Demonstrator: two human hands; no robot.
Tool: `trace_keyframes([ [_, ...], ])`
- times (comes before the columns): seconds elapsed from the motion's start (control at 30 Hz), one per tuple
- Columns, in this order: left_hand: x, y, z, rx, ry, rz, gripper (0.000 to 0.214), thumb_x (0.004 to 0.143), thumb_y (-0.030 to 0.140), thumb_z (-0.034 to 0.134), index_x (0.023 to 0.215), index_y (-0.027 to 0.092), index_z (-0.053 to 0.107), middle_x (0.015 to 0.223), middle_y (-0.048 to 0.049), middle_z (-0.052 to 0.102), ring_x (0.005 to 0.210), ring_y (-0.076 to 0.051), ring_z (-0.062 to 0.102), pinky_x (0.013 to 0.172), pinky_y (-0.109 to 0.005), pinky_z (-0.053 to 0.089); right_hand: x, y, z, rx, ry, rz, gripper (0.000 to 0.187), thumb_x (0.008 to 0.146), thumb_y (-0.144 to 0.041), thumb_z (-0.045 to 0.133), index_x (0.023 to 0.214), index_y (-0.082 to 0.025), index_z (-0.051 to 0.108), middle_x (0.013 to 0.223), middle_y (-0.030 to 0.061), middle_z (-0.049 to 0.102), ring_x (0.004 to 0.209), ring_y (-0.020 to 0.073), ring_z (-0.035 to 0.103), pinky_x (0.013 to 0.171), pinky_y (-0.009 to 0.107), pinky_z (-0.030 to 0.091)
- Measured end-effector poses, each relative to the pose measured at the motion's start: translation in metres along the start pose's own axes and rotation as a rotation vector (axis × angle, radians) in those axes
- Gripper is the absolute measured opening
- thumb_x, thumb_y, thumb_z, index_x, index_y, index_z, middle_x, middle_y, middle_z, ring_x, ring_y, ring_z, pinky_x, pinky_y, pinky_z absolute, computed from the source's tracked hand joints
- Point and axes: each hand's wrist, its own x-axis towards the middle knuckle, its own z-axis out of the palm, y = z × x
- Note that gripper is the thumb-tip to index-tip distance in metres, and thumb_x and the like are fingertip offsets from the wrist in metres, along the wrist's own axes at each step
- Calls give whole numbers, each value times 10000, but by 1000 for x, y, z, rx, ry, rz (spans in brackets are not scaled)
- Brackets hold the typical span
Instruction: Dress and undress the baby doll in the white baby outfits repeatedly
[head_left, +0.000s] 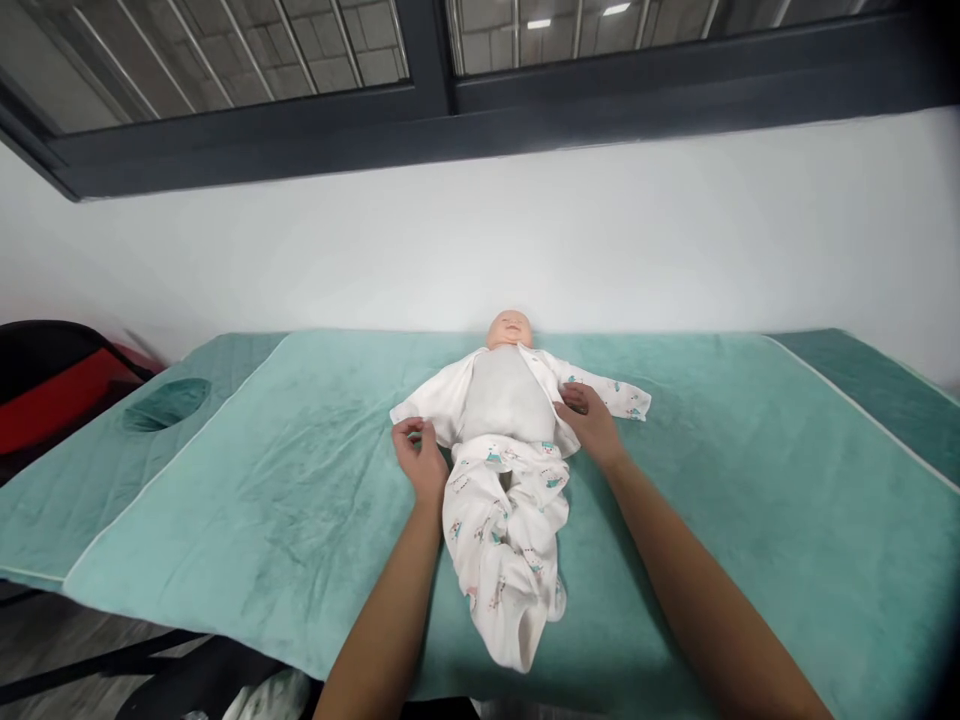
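A baby doll [510, 328] lies on its back, its head toward the wall. Its white shirt [442, 390] is spread apart at the front over a pale grey torso [504, 400], with both sleeves stretched sideways. White printed trousers [506, 540] cover the lower body, their legs bunched together. My left hand [420, 458] is at the lower edge of the sleeve on the left, fingers curled with a gap to the thumb. On the other side, my right hand [592, 420] has its bent fingers and thumb on the shirt's front edge, beside the printed sleeve [626, 397].
A teal padded cover [300, 480] spreads over the table, with an oval hole [166, 404] at the left end. The white wall [480, 240] and dark window frame [525, 125] rise behind. A red and black item [60, 390] stands at the far left.
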Motion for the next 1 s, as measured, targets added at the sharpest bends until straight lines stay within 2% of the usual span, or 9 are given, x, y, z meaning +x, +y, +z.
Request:
trace_keyframes([
  [0.13,-7,9,0,-16,-242,21,61,799,281,657,816,226,638,842,-7,594,811,-165,534,775,-269,409,3,-2,2,129,-77,78,557,686,-491,757,1129,-205,575,835,-4,650,776,169,609,745,323,490],
  [0.27,-7,15,-1,-72,-529,-83,91,802,306,675,806,220,706,823,-20,623,790,-171,543,726,-268,405,2,-11,4,144,-57,112,411,699,-564,729,826,-210,564,710,-37,553,640,135,504,600,271,407],
  [0.37,-2,19,-5,-121,-685,-153,135,808,332,686,755,208,699,796,-22,587,773,-167,518,709,-268,386,3,-11,-15,109,71,100,408,723,-582,697,766,-218,518,678,-43,508,596,126,450,552,261,353],
  [0.47,6,26,-12,-118,-884,-210,152,783,359,721,784,207,722,811,-25,543,739,-155,470,677,-262,367,4,-7,-50,-140,263,93,348,751,-535,669,810,-211,556,728,-15,549,632,147,470,588,284,371],
  [0.6,19,37,-22,-40,-1123,-244,301,696,385,795,956,235,768,942,-56,546,771,-169,472,685,-271,406,-3,-10,-74,-529,534,-150,287,784,-411,640,961,-190,595,946,69,605,837,212,549,785,371,453],
  [0.67,23,40,-25,-7,-1192,-220,333,675,390,810,970,241,772,981,-69,546,793,-183,489,695,-283,427,-13,-18,-62,-501,426,-289,230,857,-395,579,982,-203,603,973,71,610,877,212,565,834,375,467],
  [0.8,21,31,-25,34,-1150,-127,194,733,386,777,794,213,712,1028,-80,558,895,-206,534,784,-298,445,-35,-37,-16,-361,-171,-362,182,917,-399,585,855,-232,620,886,44,626,856,202,579,823,350,479],
  [0.9,12,21,-19,-2,-973,-74,180,792,351,732,786,206,626,1246,-103,559,1149,-237,535,936,-313,421,-41,-42,-1,-353,-314,-433,206,875,-424,681,819,-232,631,1023,67,624,1036,229,558,949,388,450],
  [1.0,1,13,-10,-65,-839,-66,175,845,328,675,826,213,545,1446,-114,503,1354,-251,449,1027,-345,377,-41,-43,-7,-364,-410,-483,272,791,-461,775,776,-228,636,1333,77,549,1301,270,435,1114,449,349],
])
